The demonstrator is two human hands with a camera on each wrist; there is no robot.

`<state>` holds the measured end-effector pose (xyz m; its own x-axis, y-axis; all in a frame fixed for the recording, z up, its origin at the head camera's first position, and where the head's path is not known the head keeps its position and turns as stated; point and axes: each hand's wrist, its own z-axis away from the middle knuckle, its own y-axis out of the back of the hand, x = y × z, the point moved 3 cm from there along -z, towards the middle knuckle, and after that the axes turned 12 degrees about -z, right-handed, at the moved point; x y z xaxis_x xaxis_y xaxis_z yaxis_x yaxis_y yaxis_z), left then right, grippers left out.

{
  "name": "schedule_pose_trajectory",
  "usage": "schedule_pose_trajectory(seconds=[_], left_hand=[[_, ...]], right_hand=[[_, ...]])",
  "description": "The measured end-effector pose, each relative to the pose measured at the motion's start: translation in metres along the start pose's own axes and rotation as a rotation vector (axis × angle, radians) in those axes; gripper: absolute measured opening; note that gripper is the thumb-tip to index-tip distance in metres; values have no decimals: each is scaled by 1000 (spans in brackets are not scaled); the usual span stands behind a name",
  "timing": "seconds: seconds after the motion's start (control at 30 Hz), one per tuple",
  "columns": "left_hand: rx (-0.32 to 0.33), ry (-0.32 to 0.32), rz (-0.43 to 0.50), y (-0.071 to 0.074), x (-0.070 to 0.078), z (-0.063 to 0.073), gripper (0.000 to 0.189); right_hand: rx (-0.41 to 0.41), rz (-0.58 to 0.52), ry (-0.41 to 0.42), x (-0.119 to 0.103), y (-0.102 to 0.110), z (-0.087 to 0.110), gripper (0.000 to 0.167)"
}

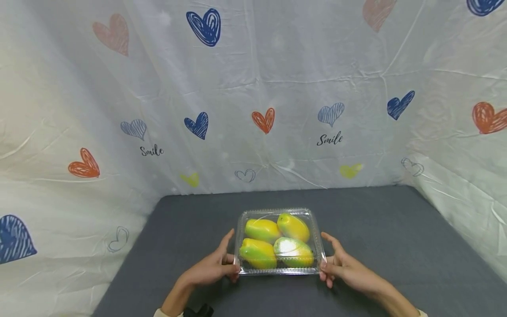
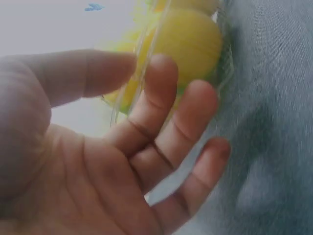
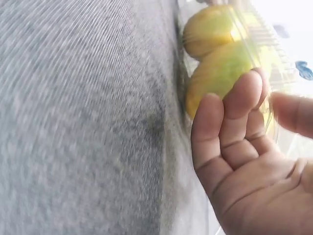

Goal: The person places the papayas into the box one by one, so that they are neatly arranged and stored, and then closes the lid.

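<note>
A clear plastic clamshell box (image 1: 279, 271) with its lid down is at the middle of the table in the head view. Several yellow-green mangoes (image 1: 258, 254) lie inside it in two rows. My left hand (image 1: 211, 267) pinches the box's rim at the near left corner, its index finger stretched along the side. At the near right corner my right hand (image 1: 345, 267) pinches the rim in the same way. The left wrist view shows thumb and fingertips on either side of the plastic rim (image 2: 142, 63). Fingers curl under the rim in the right wrist view, thumb above.
Dark grey cloth covers the table (image 1: 190, 220). A white curtain (image 1: 229, 145) printed with hearts and "Smile" hangs behind and along both sides. A black object (image 1: 202, 311) shows by the left wrist at the bottom edge.
</note>
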<state>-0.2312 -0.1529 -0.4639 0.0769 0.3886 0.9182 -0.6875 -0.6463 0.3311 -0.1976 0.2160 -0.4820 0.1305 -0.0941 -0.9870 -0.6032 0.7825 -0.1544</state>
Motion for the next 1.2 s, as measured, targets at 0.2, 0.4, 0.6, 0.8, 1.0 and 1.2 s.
schedule_pose_trajectory(seconds=[0.2, 0.4, 0.6, 0.8, 1.0, 1.2], left_hand=[[56, 89, 62, 1, -2, -1, 69], [52, 108, 59, 0, -3, -2, 19], [27, 111, 12, 0, -4, -2, 11], [45, 117, 23, -2, -4, -2, 11], [58, 111, 73, -5, -5, -2, 3], [-50, 112, 70, -4, -4, 0, 8]], right_hand=[[97, -39, -50, 0, 2, -2, 58], [142, -49, -23, 2, 4, -3, 22], [163, -77, -32, 4, 7, -4, 12], [157, -83, -33, 3, 6, -4, 11], [160, -91, -42, 0, 3, -6, 9], [123, -123, -94, -4, 2, -3, 9]])
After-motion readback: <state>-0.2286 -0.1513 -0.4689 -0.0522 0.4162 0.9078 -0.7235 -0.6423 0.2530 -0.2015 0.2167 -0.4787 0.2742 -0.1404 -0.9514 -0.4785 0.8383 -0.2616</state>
